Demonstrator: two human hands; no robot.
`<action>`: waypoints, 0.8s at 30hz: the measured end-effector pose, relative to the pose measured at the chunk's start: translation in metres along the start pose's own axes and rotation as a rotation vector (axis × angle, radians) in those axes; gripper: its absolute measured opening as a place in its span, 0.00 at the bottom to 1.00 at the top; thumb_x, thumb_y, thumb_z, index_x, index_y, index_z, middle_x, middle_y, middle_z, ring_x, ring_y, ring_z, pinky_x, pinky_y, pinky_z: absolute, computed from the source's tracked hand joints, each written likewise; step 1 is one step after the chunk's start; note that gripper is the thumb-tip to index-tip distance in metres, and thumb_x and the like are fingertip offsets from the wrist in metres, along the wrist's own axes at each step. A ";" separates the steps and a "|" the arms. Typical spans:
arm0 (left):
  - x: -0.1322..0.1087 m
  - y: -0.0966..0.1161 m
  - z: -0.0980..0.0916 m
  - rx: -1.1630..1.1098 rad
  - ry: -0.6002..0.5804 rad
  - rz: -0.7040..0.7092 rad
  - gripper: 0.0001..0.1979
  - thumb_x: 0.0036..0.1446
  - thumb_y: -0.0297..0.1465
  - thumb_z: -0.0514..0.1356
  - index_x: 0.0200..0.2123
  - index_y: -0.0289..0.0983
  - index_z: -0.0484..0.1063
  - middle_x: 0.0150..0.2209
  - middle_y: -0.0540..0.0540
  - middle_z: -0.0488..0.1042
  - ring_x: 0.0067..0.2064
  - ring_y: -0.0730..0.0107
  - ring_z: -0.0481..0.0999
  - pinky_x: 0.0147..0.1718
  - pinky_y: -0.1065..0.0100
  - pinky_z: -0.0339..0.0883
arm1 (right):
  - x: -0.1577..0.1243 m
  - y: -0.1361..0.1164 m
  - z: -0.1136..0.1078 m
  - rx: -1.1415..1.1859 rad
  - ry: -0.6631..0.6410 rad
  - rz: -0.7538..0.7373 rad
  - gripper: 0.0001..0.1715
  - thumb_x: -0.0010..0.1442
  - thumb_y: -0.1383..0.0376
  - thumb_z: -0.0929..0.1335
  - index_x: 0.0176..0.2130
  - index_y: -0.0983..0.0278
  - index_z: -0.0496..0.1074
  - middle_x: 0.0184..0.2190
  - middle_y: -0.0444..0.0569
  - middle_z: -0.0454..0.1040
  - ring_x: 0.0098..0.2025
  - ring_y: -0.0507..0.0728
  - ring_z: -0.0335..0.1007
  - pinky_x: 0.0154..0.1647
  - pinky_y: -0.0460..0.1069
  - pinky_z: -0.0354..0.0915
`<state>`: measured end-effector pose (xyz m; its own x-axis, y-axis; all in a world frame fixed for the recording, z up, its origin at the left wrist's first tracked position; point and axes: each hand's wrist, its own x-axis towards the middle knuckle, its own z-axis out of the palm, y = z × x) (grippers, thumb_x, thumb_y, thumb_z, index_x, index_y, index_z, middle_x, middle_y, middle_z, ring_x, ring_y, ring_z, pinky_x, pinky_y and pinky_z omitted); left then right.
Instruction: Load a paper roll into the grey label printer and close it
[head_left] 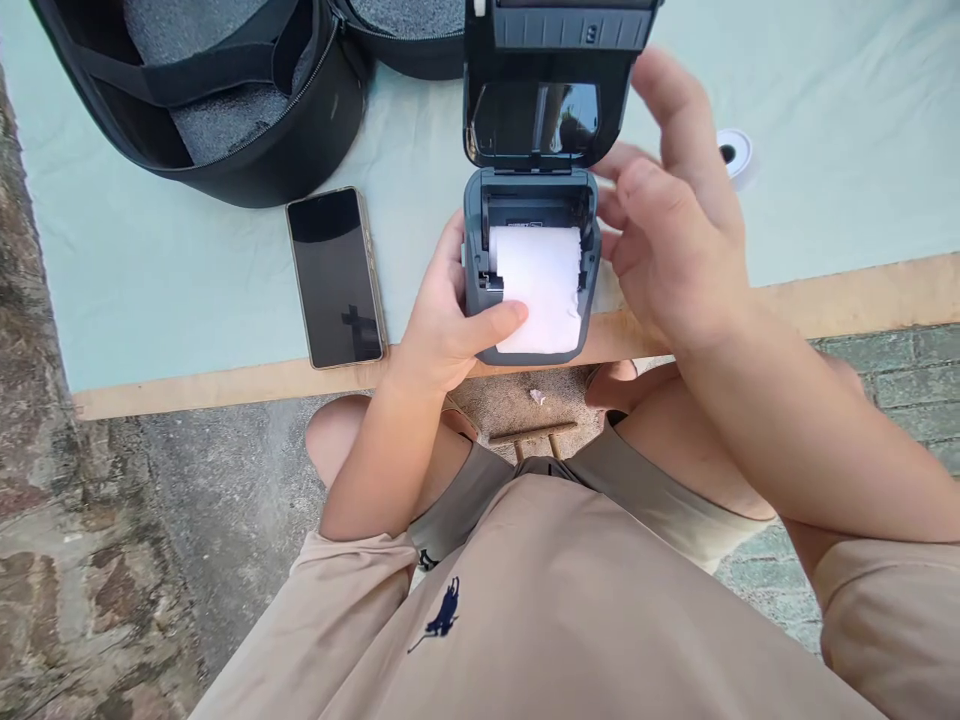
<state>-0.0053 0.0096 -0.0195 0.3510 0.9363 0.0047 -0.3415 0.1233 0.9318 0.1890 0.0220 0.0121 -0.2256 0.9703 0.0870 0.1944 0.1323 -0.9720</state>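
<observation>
Two bare hands are working at a small printer (pixel 536 200), which is standing open at the near edge of the table (pixel 187 290), right in front of the seated person. Its dark lid (pixel 555 75) is tipping back on the hinge, away from the body, and its window (pixel 499 120) is catching reflections. Down in the bay a white paper roll (pixel 538 280) is sitting, its loose end draping toward the person and showing a ragged right edge.

The left hand (pixel 450 325) is grasping the printer from the left side, fingers wrapping the casing, thumb pressing onto the paper. Over on the other flank, the right hand (pixel 679 215) is hovering close, fingers curving, one of them reaching behind the edge of the lid (whether it is gripping there, nobody can tell, as the fingertips are hiding).

To the left of the printer a phone (pixel 337 280) is lying face up, its screen looking dark. Beyond it a black case (pixel 300 150) is gaping open, grey foam (pixel 217 125) lining it and a strap (pixel 180 75) crossing the inside. Past the right hand, a small white round object (pixel 739 150) with a dark centre is resting on the pale green cloth (pixel 840 130).
</observation>
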 end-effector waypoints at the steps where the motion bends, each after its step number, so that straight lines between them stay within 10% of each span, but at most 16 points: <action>1: 0.000 0.000 0.000 0.007 -0.005 0.006 0.33 0.40 0.39 0.72 0.51 0.44 0.65 0.51 0.43 0.74 0.55 0.50 0.75 0.48 0.58 0.74 | 0.002 -0.001 0.000 0.077 -0.009 0.049 0.33 0.65 0.48 0.58 0.66 0.47 0.48 0.55 0.47 0.69 0.52 0.59 0.71 0.39 0.51 0.74; 12: -0.004 -0.001 0.001 -0.044 -0.035 0.022 0.31 0.45 0.37 0.71 0.51 0.44 0.63 0.47 0.45 0.77 0.51 0.53 0.80 0.42 0.59 0.77 | -0.004 -0.005 0.014 0.194 -0.079 -0.071 0.29 0.57 0.43 0.69 0.51 0.53 0.61 0.51 0.46 0.65 0.45 0.55 0.68 0.35 0.49 0.73; 24: -0.004 -0.001 -0.001 -0.061 -0.032 0.013 0.36 0.41 0.39 0.73 0.52 0.44 0.62 0.51 0.44 0.75 0.62 0.45 0.71 0.47 0.58 0.76 | 0.001 0.003 0.009 0.205 -0.222 0.028 0.36 0.57 0.50 0.72 0.58 0.52 0.54 0.43 0.43 0.73 0.44 0.52 0.72 0.39 0.47 0.73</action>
<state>-0.0072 0.0058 -0.0206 0.3736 0.9271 0.0288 -0.3984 0.1324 0.9076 0.1808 0.0212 0.0074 -0.4300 0.9023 0.0313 0.0115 0.0401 -0.9991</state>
